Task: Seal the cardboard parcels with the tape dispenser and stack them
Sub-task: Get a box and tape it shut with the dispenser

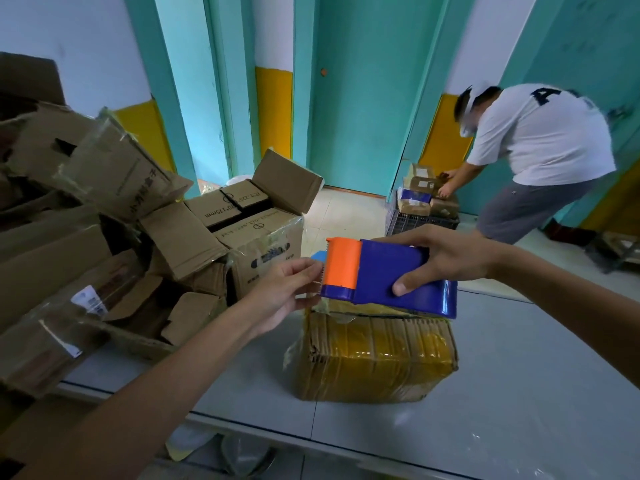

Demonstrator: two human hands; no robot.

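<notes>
Your right hand point(446, 258) grips the blue plastic tape dispenser with an orange front point(388, 275) from behind, thumb pressed on its near blue face and the fingers point(398, 239) curled over the far edge. You hold it in the air just above the cardboard parcel wrapped in yellowish glossy tape point(374, 355), orange end pointing left. Your left hand point(287, 289) meets that orange end: its thumb and fingers are pinched together at the toothed edge, touching the tape dispenser. Whether a strip of clear tape sits between them is too faint to tell.

The parcel rests on the grey bench point(519, 393), near its middle, its corrugated side creased and its top corner loose under the dispenser.

To your left, a heap of torn and flattened brown cardboard boxes point(104, 202) covers that end of the bench. An open brown cardboard carton with printed lettering point(263, 237) stands behind your left hand.

Across the tiled floor, a person in a white shirt and grey shorts point(540, 133) bends over a black plastic crate point(415, 220) loaded with small parcels, beside a teal door point(356, 98).
</notes>
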